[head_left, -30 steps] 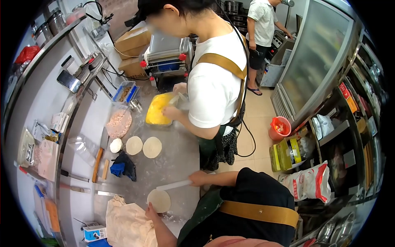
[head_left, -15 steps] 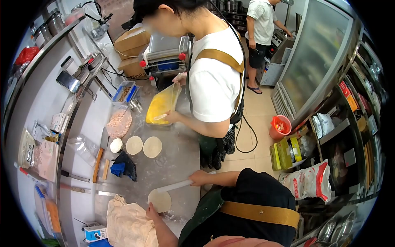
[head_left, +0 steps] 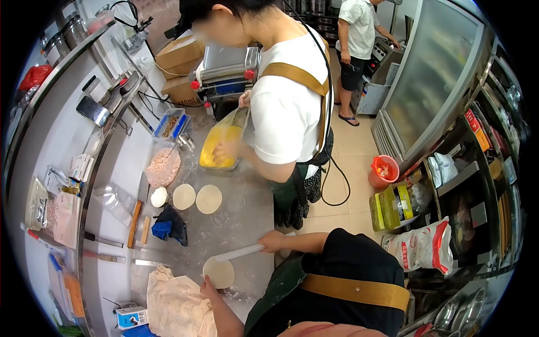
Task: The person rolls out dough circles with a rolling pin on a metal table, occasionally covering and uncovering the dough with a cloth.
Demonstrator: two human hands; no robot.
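Note:
A white rolling pin (head_left: 240, 252) is in the grip of my right hand (head_left: 272, 241), its far end on the upper edge of a round dough wrapper (head_left: 220, 274). My left hand (head_left: 210, 289) pinches that wrapper's lower left edge, beside the beige cloth (head_left: 178, 303). Farther up the steel table (head_left: 241, 208) lie two more flat dough rounds, one on the left (head_left: 184, 197) and one on the right (head_left: 209, 199). A small white ball (head_left: 159, 196), apparently dough, sits left of them.
Across the table a co-worker (head_left: 289, 106) has a hand in a bag of yellow filling (head_left: 220, 147). A bag of pink filling (head_left: 163, 167), a dark blue cloth (head_left: 170, 226) and a wooden stick (head_left: 134, 224) lie along the wall side. Another person (head_left: 355, 48) stands by the fridge (head_left: 432, 78).
The co-worker's hand has gone from the bag's near edge onto the yellow filling. My hands, the rolling pin and the wrapper have barely shifted.

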